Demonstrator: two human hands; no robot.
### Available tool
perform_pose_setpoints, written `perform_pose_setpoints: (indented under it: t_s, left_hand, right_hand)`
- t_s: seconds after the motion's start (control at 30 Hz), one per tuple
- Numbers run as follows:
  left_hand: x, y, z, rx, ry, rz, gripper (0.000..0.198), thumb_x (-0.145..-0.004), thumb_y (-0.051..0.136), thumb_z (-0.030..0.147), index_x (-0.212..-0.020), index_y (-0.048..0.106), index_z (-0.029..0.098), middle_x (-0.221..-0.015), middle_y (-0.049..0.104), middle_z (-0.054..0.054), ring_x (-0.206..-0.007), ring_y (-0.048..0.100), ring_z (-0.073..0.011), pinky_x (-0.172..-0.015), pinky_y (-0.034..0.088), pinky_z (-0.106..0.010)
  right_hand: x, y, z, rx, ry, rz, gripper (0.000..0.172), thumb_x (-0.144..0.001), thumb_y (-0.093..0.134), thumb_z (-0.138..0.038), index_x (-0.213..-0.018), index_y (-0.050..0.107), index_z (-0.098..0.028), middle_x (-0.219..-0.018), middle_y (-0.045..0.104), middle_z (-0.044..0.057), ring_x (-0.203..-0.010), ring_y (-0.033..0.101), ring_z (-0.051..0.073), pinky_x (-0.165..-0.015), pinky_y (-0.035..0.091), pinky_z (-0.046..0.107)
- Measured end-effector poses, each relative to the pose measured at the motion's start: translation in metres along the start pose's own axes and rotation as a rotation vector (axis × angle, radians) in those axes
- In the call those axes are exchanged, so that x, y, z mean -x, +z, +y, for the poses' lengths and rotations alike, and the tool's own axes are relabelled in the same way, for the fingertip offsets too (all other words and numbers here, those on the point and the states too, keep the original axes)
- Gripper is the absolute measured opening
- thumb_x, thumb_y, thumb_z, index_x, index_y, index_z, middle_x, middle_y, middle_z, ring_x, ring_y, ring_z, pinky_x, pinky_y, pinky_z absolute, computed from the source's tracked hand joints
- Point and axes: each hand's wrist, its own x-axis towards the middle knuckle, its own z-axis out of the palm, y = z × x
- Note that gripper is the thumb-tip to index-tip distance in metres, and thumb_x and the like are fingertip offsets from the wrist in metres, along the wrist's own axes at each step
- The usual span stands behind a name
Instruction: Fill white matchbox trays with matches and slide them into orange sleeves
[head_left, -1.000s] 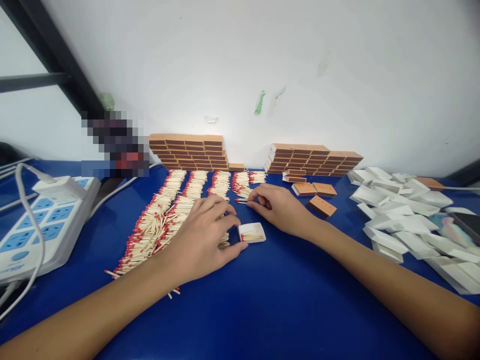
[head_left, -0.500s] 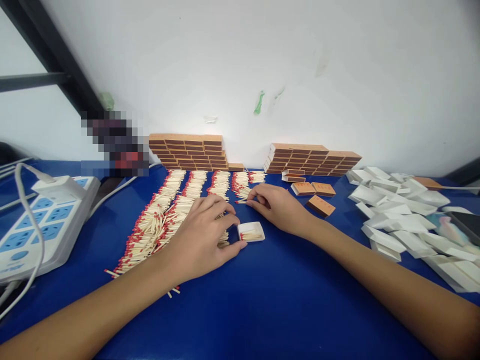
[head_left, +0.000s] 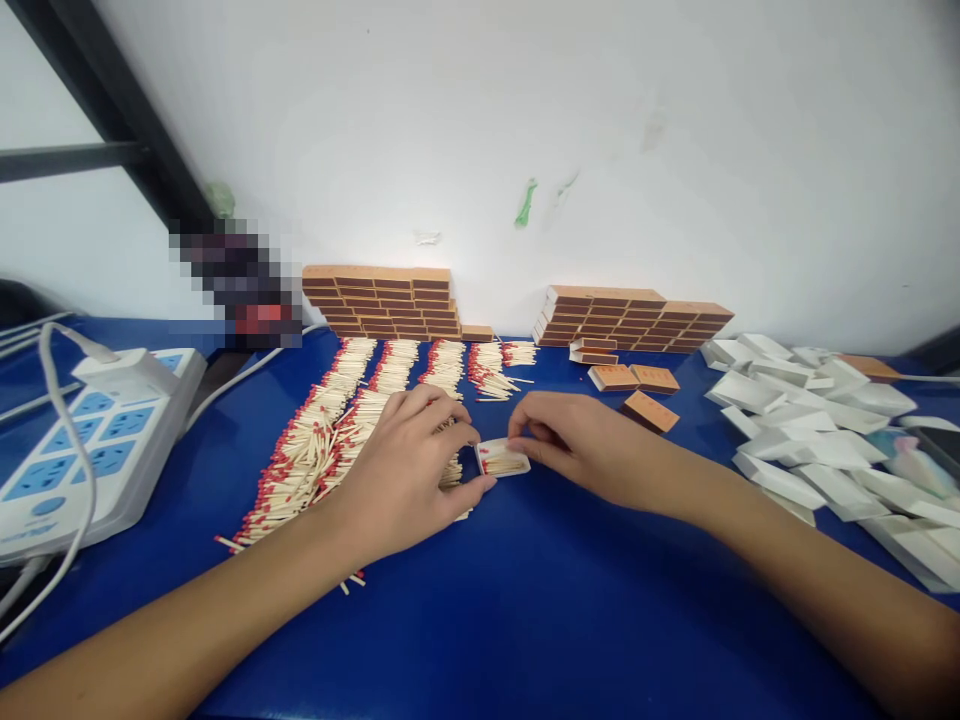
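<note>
A small white matchbox tray (head_left: 516, 472) lies on the blue table, with several red-headed matches (head_left: 501, 464) inside along its length. My left hand (head_left: 409, 460) steadies the tray's left end between thumb and forefinger, the other fingers curled above the loose matches. At the tray's right end, my right hand (head_left: 574, 438) is closed in a pinch over the rim. A match appears to run from its fingertips into the tray, though the fingers hide most of it. Rows of loose matches (head_left: 315, 440) spread left of and behind my left hand, partly covered by it.
Stacked brown matchboxes (head_left: 382, 300) and a second stack (head_left: 630, 318) line the white wall. Several loose matchboxes (head_left: 649, 410) lie before the right stack. White empty trays (head_left: 810, 420) are heaped at right. A power strip (head_left: 97, 440) with cables sits at left.
My right hand has moved from the small match pile at the back toward me, to the tray's right end. My left hand stays at the tray. The view has shifted slightly.
</note>
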Motion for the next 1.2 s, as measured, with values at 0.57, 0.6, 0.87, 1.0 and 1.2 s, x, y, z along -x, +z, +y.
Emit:
perform_pose_setpoints:
  t_s: [0.57, 0.6, 0.87, 1.0, 1.2]
  left_hand:
    - [0.001, 0.002, -0.001, 0.009, 0.006, -0.016, 0.024, -0.093, 0.077, 0.04, -0.107, 0.074, 0.021, -0.119, 0.071, -0.009, -0.122, 0.058, -0.0314, -0.107, 0.046, -0.053]
    - [0.001, 0.003, -0.001, 0.01, 0.009, -0.016, 0.024, -0.093, 0.077, 0.04, -0.107, 0.074, 0.021, -0.119, 0.071, -0.009, -0.122, 0.058, -0.0313, -0.107, 0.046, -0.053]
    - [-0.002, 0.002, -0.001, -0.007, -0.016, -0.005, 0.025, -0.094, 0.076, 0.042, -0.105, 0.075, 0.02, -0.117, 0.072, -0.008, -0.12, 0.059, -0.0305, -0.106, 0.047, -0.052]
    - [-0.001, 0.002, -0.001, 0.002, -0.019, -0.001, 0.024, -0.094, 0.076, 0.043, -0.104, 0.075, 0.021, -0.117, 0.073, -0.008, -0.12, 0.06, -0.0303, -0.107, 0.047, -0.052]
    - [0.0, 0.003, 0.0, 0.013, 0.005, 0.003, 0.024, -0.093, 0.077, 0.042, -0.103, 0.076, 0.021, -0.118, 0.072, -0.008, -0.121, 0.059, -0.0304, -0.108, 0.047, -0.052]
  right_hand:
    - [-0.034, 0.023, 0.03, 0.055, 0.045, 0.228, 0.011, -0.101, 0.063, -0.025, -0.091, 0.065, -0.021, -0.071, 0.053, -0.002, -0.067, 0.049, 0.016, -0.063, 0.034, 0.029]
    - [-0.033, 0.023, 0.029, 0.059, 0.051, 0.217, 0.012, -0.101, 0.062, -0.025, -0.091, 0.065, -0.021, -0.073, 0.055, -0.001, -0.068, 0.049, 0.016, -0.063, 0.035, 0.029]
    - [-0.009, 0.004, 0.015, 0.039, -0.019, 0.129, 0.014, -0.106, 0.053, -0.03, -0.098, 0.062, -0.022, -0.087, 0.062, 0.003, -0.073, 0.054, 0.018, -0.067, 0.04, 0.031]
    - [0.002, 0.0, -0.003, 0.016, -0.045, -0.009, 0.013, -0.105, 0.054, -0.027, -0.098, 0.065, -0.024, -0.085, 0.064, 0.002, -0.071, 0.056, 0.017, -0.066, 0.04, 0.031]
    - [-0.02, 0.01, 0.015, 0.048, -0.017, 0.212, 0.013, -0.102, 0.058, -0.026, -0.108, 0.07, -0.022, -0.075, 0.061, 0.001, -0.071, 0.055, 0.018, -0.067, 0.04, 0.031]
